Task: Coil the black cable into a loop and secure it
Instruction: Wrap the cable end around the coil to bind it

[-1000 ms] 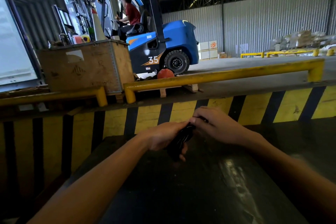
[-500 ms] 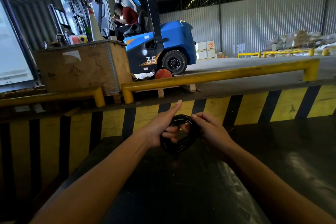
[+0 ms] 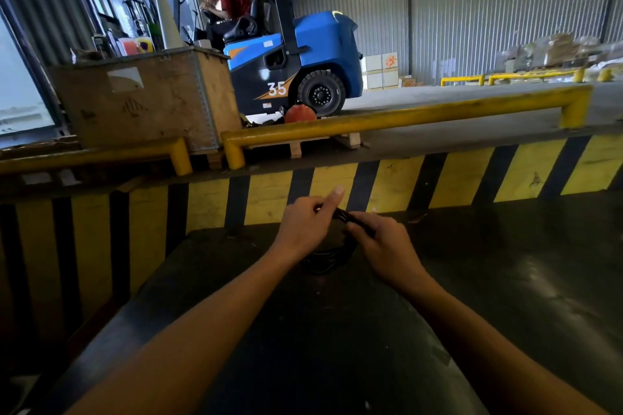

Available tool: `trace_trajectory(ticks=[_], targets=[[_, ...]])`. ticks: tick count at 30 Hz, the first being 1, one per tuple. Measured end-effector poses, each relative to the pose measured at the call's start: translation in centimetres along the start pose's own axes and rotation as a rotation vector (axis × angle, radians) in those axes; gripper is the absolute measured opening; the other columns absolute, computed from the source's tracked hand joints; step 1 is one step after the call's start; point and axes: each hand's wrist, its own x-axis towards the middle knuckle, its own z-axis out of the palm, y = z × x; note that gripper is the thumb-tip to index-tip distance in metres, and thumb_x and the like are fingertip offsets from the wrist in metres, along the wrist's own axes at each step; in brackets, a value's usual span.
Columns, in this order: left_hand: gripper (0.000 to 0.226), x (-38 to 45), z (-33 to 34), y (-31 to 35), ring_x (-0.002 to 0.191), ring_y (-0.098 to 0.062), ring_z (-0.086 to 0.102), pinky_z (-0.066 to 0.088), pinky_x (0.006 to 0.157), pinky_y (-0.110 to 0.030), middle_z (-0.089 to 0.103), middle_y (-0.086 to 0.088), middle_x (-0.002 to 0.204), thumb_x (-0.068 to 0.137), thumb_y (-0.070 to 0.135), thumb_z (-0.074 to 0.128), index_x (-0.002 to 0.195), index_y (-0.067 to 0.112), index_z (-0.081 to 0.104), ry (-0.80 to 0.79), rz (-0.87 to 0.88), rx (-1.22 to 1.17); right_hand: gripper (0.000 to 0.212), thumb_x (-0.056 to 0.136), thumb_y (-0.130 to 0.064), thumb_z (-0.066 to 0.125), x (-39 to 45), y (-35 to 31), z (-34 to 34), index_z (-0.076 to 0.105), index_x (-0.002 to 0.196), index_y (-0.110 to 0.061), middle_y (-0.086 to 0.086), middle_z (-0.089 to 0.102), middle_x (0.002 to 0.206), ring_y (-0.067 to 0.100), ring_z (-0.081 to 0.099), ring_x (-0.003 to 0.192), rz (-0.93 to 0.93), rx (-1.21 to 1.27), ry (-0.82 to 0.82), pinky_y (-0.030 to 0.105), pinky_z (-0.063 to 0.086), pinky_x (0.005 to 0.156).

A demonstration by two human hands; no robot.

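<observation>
Head view: left hand (image 3: 305, 226) and right hand (image 3: 384, 248) grip the black cable (image 3: 328, 258).

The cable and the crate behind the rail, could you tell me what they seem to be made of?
Cable: black with a dull sheen, probably rubber or plastic sheathing; it bends into a loop. Crate: brown, matt, scuffed panels with pale metal edge strips, likely plywood, possibly heavy cardboard.

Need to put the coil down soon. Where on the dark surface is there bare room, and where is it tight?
Bare patches: the dark surface right of the right hand, up to the striped barrier; also left of the left hand, toward the near-left edge. Tight spot: between the hands, where the black cable hangs in a coil, both hands gripping it.
</observation>
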Motion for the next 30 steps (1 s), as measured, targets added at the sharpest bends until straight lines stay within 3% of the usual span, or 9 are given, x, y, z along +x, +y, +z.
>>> trace_trajectory(ticks=[2, 4, 8, 12, 16, 19, 24, 27, 30], targets=[[0.044, -1.0, 0.9, -0.8, 0.048, -0.004, 0.043, 0.031, 0.049, -0.019, 0.047, 0.007, 0.054, 0.095, 0.048, 0.041, 0.06, 0.023, 0.054, -0.019, 0.027, 0.037, 0.025, 0.093, -0.018, 0.049, -1.0, 0.7, 0.1, 0.061, 0.115, -0.018, -0.001, 0.067, 0.095, 0.008, 0.064, 0.087, 0.067, 0.039, -0.03, 0.023, 0.053, 0.074], [0.046, -2.2, 2.0, -2.3, 0.047, -0.006, 0.046, 0.034, 0.048, -0.018, 0.051, 0.004, 0.054, 0.095, 0.044, 0.045, 0.066, 0.014, 0.062, -0.055, -0.004, 0.06, 0.03, 0.093, -0.02, 0.048, -2.5, 1.6, 0.4, 0.057, 0.122, -0.018, 0.001, 0.067, 0.101, 0.012, 0.064, 0.092, 0.159, 0.072, -0.148, 0.026, 0.052, 0.078], [0.041, -5.9, 5.0, -5.9, 0.067, -0.023, 0.065, 0.041, 0.056, -0.023, 0.07, -0.015, 0.073, 0.095, 0.036, 0.05, 0.079, 0.004, 0.072, -0.18, -0.135, 0.127, 0.033, 0.093, -0.024, 0.05, -6.6, 5.4, 0.8, 0.054, 0.124, -0.014, 0.004, 0.064, 0.106, 0.011, 0.062, 0.09, 0.373, 0.107, -0.393, 0.02, 0.049, 0.077], [0.023, -10.0, 7.5, -9.3, 0.072, -0.008, 0.06, 0.039, 0.056, -0.013, 0.072, -0.006, 0.086, 0.092, 0.024, 0.057, 0.089, 0.01, 0.075, -0.292, -0.282, 0.158, 0.033, 0.086, -0.034, 0.059, -11.7, 11.2, 1.7, 0.059, 0.114, -0.015, 0.006, 0.066, 0.108, 0.017, 0.064, 0.097, 0.553, -0.127, -0.443, 0.031, 0.051, 0.088], [0.017, -13.4, 9.3, -11.7, 0.074, -0.007, 0.062, 0.046, 0.063, -0.017, 0.072, -0.002, 0.086, 0.088, 0.017, 0.06, 0.088, 0.012, 0.076, -0.43, -0.391, 0.166, 0.026, 0.083, -0.023, 0.064, -16.8, 14.6, 3.5, 0.063, 0.108, -0.016, 0.004, 0.067, 0.109, 0.019, 0.062, 0.103, 0.524, -0.401, -0.738, 0.026, 0.046, 0.083], [0.015, -14.9, 10.1, -12.9, 0.079, -0.008, 0.064, 0.049, 0.071, -0.022, 0.072, -0.001, 0.088, 0.087, 0.016, 0.061, 0.089, 0.012, 0.075, -0.529, -0.41, 0.203, 0.027, 0.084, -0.023, 0.06, -19.2, 15.3, 5.1, 0.06, 0.111, -0.019, 0.006, 0.065, 0.113, 0.023, 0.06, 0.105, 0.478, -0.498, -0.911, 0.036, 0.048, 0.088], [0.015, -15.8, 10.5, -14.0, 0.082, -0.006, 0.064, 0.049, 0.07, -0.018, 0.071, 0.001, 0.093, 0.087, 0.017, 0.062, 0.093, 0.013, 0.076, -0.724, -0.429, 0.22, 0.034, 0.084, -0.025, 0.06, -21.7, 15.8, 7.7, 0.057, 0.117, -0.018, 0.009, 0.057, 0.125, 0.027, 0.049, 0.121, 0.384, -0.676, -1.159, 0.05, 0.027, 0.104], [0.015, -15.9, 10.6, -14.1, 0.069, -0.004, 0.06, 0.046, 0.059, -0.013, 0.069, 0.004, 0.084, 0.088, 0.018, 0.061, 0.094, 0.014, 0.074, -0.759, -0.457, 0.2, 0.033, 0.086, -0.02, 0.055, -22.2, 15.7, 8.7, 0.055, 0.119, -0.017, 0.011, 0.053, 0.128, 0.028, 0.046, 0.123, 0.437, -0.662, -1.164, 0.052, 0.024, 0.106], [0.016, -15.5, 10.5, -14.2, 0.088, -0.005, 0.063, 0.049, 0.077, -0.02, 0.071, 0.0, 0.102, 0.089, 0.018, 0.061, 0.097, 0.016, 0.074, -0.728, -0.423, 0.199, 0.026, 0.086, -0.019, 0.056, -21.9, 15.4, 9.2, 0.058, 0.111, -0.013, 0.012, 0.057, 0.123, 0.028, 0.054, 0.114, 0.486, -0.594, -1.116, 0.043, 0.038, 0.097]])
